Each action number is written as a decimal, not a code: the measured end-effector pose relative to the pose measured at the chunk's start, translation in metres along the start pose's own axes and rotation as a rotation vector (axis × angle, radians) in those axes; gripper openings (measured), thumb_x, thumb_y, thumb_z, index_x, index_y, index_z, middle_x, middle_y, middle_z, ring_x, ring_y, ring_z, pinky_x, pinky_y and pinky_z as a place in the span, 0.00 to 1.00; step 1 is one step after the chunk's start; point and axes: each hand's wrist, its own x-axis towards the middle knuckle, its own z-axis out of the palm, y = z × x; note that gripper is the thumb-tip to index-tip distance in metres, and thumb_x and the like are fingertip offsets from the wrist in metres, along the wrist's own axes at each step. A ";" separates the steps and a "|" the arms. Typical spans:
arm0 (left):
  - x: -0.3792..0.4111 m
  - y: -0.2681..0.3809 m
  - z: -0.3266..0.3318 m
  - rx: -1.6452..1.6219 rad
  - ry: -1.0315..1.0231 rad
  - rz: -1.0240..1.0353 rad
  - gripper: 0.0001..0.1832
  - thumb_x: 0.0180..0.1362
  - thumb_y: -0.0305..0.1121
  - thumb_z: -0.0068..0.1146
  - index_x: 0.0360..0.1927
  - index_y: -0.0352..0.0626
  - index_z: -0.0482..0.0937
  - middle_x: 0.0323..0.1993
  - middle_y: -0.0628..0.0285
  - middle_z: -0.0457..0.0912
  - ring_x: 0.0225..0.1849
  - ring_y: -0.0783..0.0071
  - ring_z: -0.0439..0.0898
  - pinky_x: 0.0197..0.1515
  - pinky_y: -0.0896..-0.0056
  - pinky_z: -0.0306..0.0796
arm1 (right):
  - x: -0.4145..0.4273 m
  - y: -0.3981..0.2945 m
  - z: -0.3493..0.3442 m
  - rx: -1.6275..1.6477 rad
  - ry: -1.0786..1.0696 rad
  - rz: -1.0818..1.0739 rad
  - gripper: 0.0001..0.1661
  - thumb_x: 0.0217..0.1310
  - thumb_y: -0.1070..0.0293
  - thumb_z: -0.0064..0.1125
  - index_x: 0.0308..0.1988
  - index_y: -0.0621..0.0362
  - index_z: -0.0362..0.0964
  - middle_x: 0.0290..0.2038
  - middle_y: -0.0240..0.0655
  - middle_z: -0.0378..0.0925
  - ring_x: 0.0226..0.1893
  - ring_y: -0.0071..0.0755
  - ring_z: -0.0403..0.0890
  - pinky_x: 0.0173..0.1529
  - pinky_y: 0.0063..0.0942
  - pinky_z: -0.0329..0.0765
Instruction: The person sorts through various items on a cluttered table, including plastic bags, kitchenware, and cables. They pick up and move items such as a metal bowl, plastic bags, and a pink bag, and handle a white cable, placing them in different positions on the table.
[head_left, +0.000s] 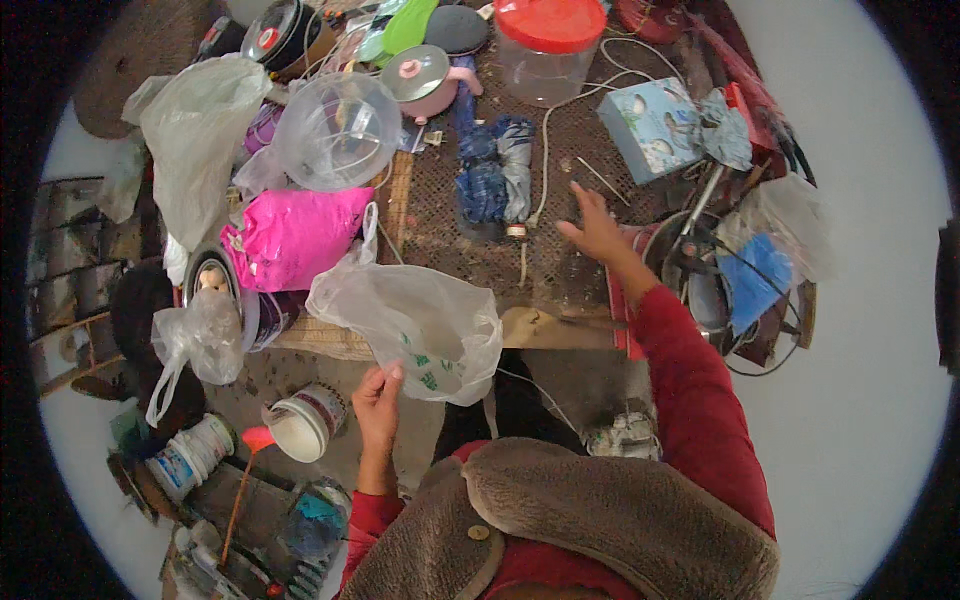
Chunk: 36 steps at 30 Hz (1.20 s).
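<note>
My left hand (379, 401) pinches the near edge of a thin white plastic bag (442, 330) with green print. The bag is puffed out over the table's front edge, and its inside cannot be clearly seen. My right hand (594, 229) is over the right half of the table, fingers spread and nothing in them. Just beyond its fingertips lies a thin pale stick (604, 181). Left of that hand are a dark blue folded bundle (480, 176) and a grey one (514, 165), perhaps compact umbrellas, beside a white cord (543, 165).
A pink plastic bag (300, 236), a clear bowl (337, 131) and a pink lidded pot (420, 82) crowd the table's left. A red-lidded clear jar (549, 56) stands at the back. Rightward are a blue tissue box (651, 129) and a metal pot (667, 247). Buckets (304, 424) stand below left.
</note>
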 end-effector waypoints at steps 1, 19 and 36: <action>-0.003 0.001 -0.003 0.018 0.018 -0.006 0.08 0.53 0.27 0.55 0.34 0.34 0.79 0.26 0.69 0.73 0.30 0.85 0.68 0.33 0.83 0.61 | 0.019 -0.012 0.030 0.009 -0.015 0.062 0.54 0.43 0.48 0.61 0.62 0.56 0.41 0.59 0.59 0.45 0.56 0.60 0.58 0.58 0.42 0.58; -0.010 -0.003 0.011 -0.046 0.061 0.096 0.07 0.52 0.24 0.54 0.34 0.34 0.79 0.31 0.62 0.77 0.33 0.77 0.73 0.36 0.79 0.66 | 0.095 -0.073 0.140 -0.288 -0.142 0.507 0.61 0.35 0.61 0.65 0.64 0.42 0.32 0.63 0.55 0.35 0.48 0.59 0.68 0.42 0.43 0.73; 0.034 -0.002 0.053 0.102 -0.142 0.376 0.08 0.50 0.30 0.55 0.33 0.39 0.80 0.44 0.49 0.75 0.34 0.61 0.78 0.34 0.69 0.70 | -0.071 -0.167 -0.148 0.853 -0.257 0.303 0.30 0.39 0.77 0.44 0.50 0.63 0.61 0.24 0.36 0.72 0.13 0.26 0.70 0.14 0.20 0.64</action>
